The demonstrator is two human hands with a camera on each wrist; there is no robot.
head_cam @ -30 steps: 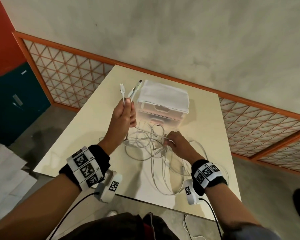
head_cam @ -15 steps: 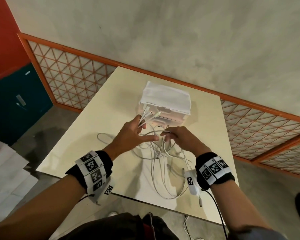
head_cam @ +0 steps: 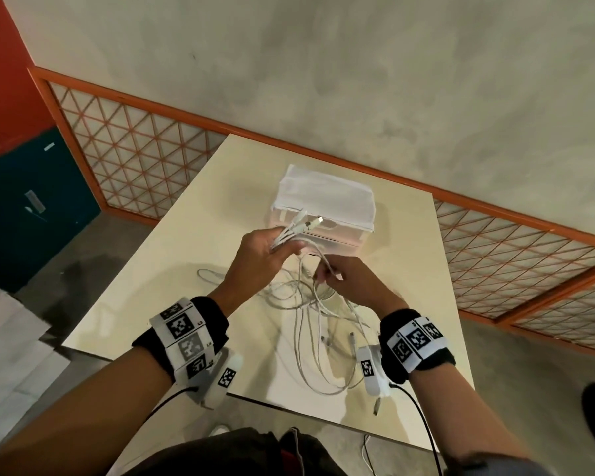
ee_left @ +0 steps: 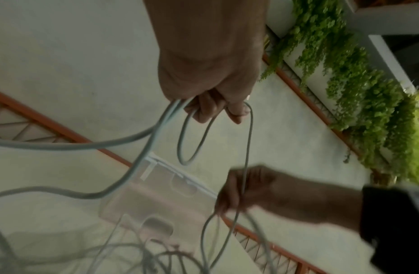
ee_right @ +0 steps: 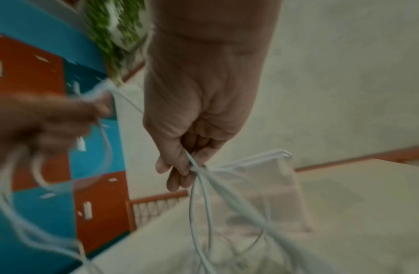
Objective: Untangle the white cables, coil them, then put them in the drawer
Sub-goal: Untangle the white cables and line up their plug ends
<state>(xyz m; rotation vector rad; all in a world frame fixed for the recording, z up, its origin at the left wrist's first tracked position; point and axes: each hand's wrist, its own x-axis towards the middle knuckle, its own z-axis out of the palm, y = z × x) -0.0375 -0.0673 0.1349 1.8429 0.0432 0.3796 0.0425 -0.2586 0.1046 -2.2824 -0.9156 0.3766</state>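
White cables (head_cam: 310, 304) lay tangled mid-table, loops hanging over the table's (head_cam: 158, 269) near edge; left hand (head_cam: 261, 255) clutched the plug ends, right hand (head_cam: 344, 280) pinched one strand, so a hard pull would likely tighten the knot or drag the rest off.

Pale table in a grey-walled corner

A cream table (head_cam: 409, 269) stands against a mottled grey wall (head_cam: 323, 80); orange lattice panels (head_cam: 134, 159) run along its base, above a concrete floor (head_cam: 529, 372), with trailing green plants (ee_left: 358, 74).
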